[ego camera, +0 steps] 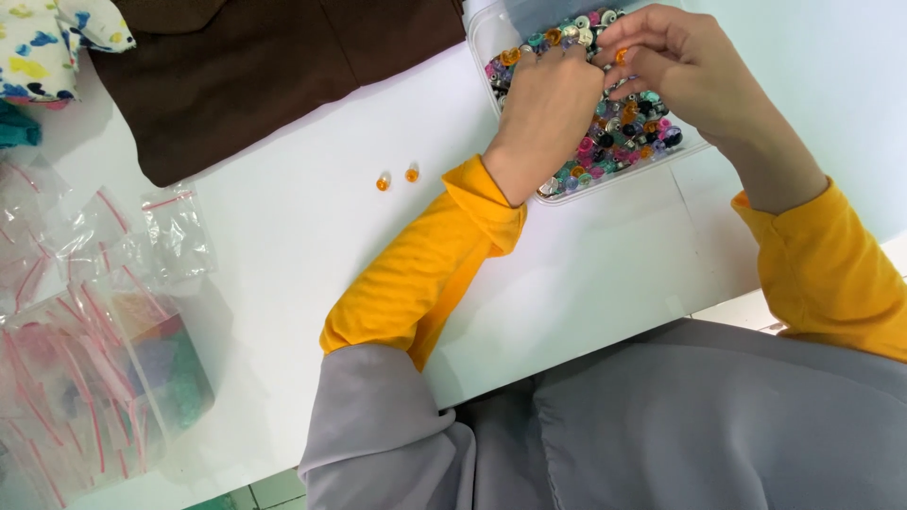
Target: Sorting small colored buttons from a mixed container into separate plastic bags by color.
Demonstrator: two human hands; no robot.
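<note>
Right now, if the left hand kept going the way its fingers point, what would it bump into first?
Probably the colourful beads in the clear tray. The left hand already reaches into it, fingers pointing toward the far side, next to the right hand; depth is unclear.

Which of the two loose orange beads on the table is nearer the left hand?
The right-hand orange bead; the other orange bead lies farther from the left hand.

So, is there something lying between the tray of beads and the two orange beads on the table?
Only the person's left hand and yellow sleeve cross part of that stretch. Otherwise the white table looks bare between the tray and the two orange beads. The right hand is over the tray.
</note>
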